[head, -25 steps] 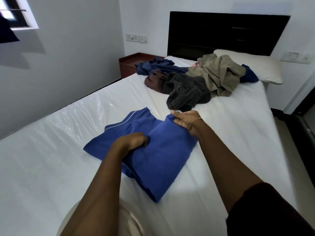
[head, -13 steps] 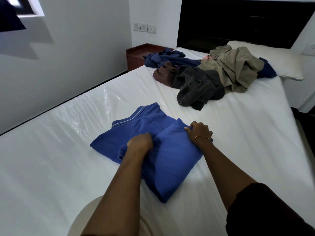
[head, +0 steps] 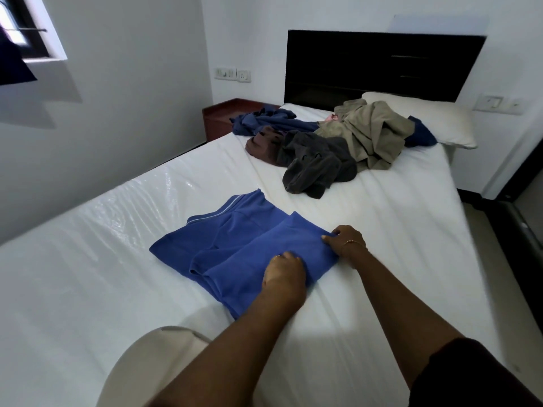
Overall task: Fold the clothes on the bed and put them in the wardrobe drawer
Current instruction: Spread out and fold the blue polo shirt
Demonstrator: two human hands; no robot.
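At centre frame, low on the white bed [head: 382, 230], a person's left hand [head: 283, 274] rested knuckles-up on a blue garment [head: 235, 248], its fingers curled under so that whether they gripped cloth could not be told. Just to the right, the right hand [head: 345, 240], a thin bracelet at the wrist, pinched the garment's right-hand corner between thumb and fingers. The blue piece lay partly folded, one panel doubled over the rest, its pale-striped hem pointing toward the upper left of the frame. Judging by that, the fold on this item was mid-way, and the next move would call for smoothing the doubled panel flat and bringing one end over the other to make a compact stack. Well apart, toward the upper right, a heap of unfolded clothes [head: 329, 142] in navy, brown, charcoal and khaki waited beside a pillow [head: 440, 124] under a dark headboard [head: 382, 66]. No wardrobe drawer showed anywhere in view.
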